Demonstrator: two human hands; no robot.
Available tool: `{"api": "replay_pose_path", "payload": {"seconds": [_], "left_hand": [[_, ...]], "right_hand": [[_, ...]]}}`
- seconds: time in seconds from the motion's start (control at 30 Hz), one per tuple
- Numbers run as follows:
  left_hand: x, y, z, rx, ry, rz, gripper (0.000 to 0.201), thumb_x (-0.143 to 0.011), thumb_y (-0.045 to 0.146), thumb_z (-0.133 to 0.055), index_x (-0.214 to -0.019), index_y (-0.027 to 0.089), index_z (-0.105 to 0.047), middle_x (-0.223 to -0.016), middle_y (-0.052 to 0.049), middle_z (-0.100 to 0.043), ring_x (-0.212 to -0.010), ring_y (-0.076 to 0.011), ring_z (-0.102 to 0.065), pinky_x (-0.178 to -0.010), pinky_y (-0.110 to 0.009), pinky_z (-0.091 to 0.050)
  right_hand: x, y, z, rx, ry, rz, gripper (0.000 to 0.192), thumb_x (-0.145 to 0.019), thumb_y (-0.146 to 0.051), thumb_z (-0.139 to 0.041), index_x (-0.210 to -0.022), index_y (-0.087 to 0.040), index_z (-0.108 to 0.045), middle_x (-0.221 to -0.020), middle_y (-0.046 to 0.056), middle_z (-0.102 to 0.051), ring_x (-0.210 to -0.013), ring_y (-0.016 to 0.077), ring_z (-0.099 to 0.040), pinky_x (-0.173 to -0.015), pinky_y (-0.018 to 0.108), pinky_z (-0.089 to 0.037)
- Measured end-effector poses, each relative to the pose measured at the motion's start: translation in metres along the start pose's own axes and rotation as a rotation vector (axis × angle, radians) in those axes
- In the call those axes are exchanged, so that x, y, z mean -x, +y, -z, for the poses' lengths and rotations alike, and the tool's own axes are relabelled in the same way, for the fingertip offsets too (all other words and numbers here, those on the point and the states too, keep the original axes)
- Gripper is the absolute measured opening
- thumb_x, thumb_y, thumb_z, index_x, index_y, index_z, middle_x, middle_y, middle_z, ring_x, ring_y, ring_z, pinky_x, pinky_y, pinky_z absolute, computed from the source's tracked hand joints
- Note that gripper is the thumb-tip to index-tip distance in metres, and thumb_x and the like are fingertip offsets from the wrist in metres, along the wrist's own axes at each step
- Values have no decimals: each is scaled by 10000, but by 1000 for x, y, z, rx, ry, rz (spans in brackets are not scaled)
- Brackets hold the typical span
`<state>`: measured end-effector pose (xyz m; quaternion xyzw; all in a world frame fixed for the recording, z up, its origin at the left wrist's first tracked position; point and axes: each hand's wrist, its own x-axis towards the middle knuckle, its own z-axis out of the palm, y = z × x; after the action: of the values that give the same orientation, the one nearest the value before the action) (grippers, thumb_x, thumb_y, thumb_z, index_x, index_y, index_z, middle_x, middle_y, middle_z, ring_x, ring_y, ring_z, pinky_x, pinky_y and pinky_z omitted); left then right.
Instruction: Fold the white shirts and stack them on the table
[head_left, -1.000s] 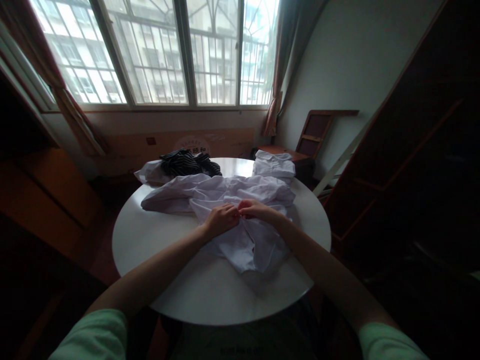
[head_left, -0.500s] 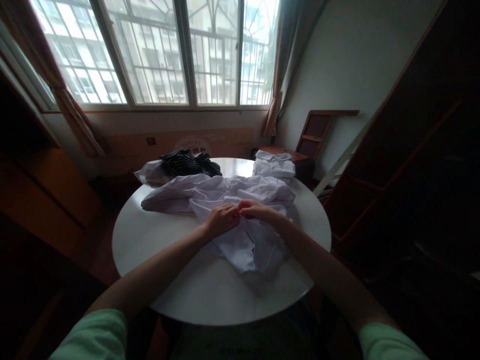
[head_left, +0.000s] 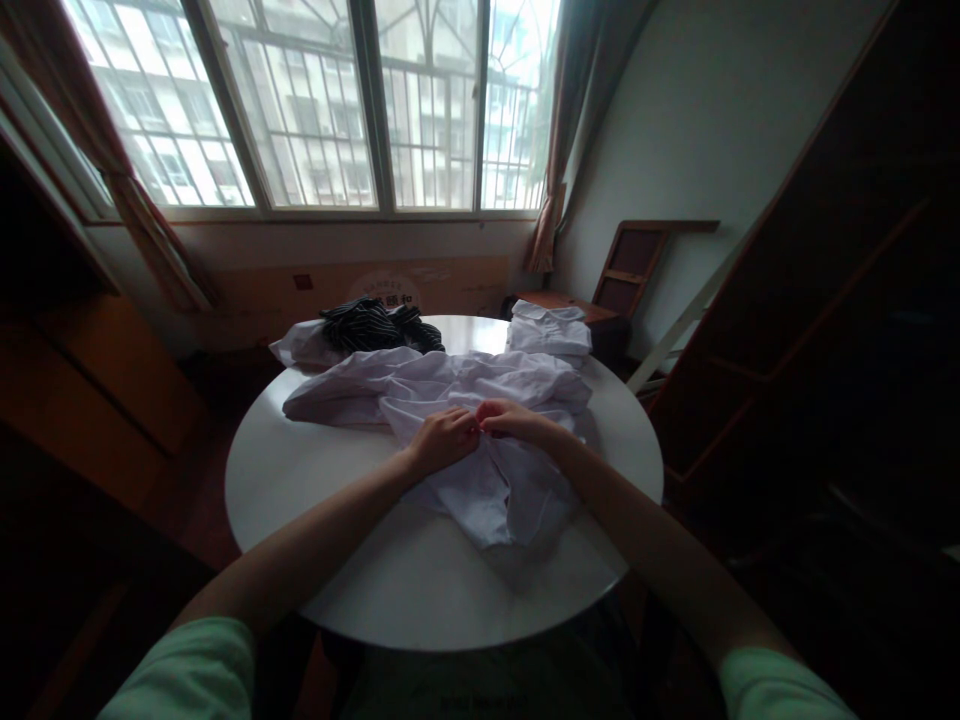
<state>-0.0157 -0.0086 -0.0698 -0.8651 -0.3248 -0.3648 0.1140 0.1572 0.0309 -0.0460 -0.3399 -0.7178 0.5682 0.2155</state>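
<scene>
A white shirt lies spread and wrinkled across the round white table, one sleeve reaching left and an open slit in the cloth toward me. My left hand is closed on the shirt's fabric near its middle. Right beside it, fingertips almost meeting, my right hand pinches the same stretch of cloth. Whatever small part sits between the fingertips is too hidden to make out.
Behind the shirt, a black striped garment lies heaped at the back left. A folded white shirt sits at the back right. Beyond the table stand a wooden chair and a barred window.
</scene>
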Motion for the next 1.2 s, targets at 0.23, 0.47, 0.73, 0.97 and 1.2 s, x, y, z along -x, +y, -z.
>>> {"api": "replay_pose_path", "payload": {"seconds": [0.23, 0.47, 0.73, 0.97, 1.2], "left_hand": [[1, -1, -1, 3, 8, 4, 53, -726, 160, -513, -689, 180, -545, -655, 1, -589, -593, -104, -532, -561, -207, -422], [1, -1, -2, -5, 12, 3, 47, -714, 154, -508, -689, 179, -539, -651, 4, -582, -598, -105, -535, -569, -208, -427], [-1, 3, 1, 2, 9, 14, 59, -702, 140, -495, -684, 176, -539, -645, 1, -586, -593, -104, -538, -570, -205, -428], [-3, 7, 4, 22, -25, 40, 82, -681, 129, -484, -702, 173, -549, -645, -8, -592, -588, -110, -541, -567, -212, -431], [-2, 6, 4, 27, -71, 58, 129, -652, 122, -473, -739, 174, -551, -681, -19, -601, -624, -128, -560, -593, -232, -451]], "right_hand": [[3, -4, -2, 13, 8, 15, 156, -613, -236, -583, -735, -153, -531, -596, -39, -502, -504, 66, -423, -465, 192, -311], [1, 0, 1, 55, -18, 37, 147, -617, -233, -570, -731, -149, -530, -595, -41, -496, -502, 62, -417, -452, 187, -302], [2, 0, 0, 43, -37, 22, 136, -634, -220, -562, -743, -156, -514, -574, -53, -470, -478, 58, -390, -435, 186, -279], [0, 3, 1, 32, -60, 52, 168, -609, -209, -588, -748, -148, -517, -631, -38, -514, -511, 61, -414, -441, 184, -287], [-4, 9, 2, 7, -86, 96, 200, -613, -237, -626, -764, -149, -530, -662, -31, -532, -556, 70, -443, -480, 190, -326]]}}
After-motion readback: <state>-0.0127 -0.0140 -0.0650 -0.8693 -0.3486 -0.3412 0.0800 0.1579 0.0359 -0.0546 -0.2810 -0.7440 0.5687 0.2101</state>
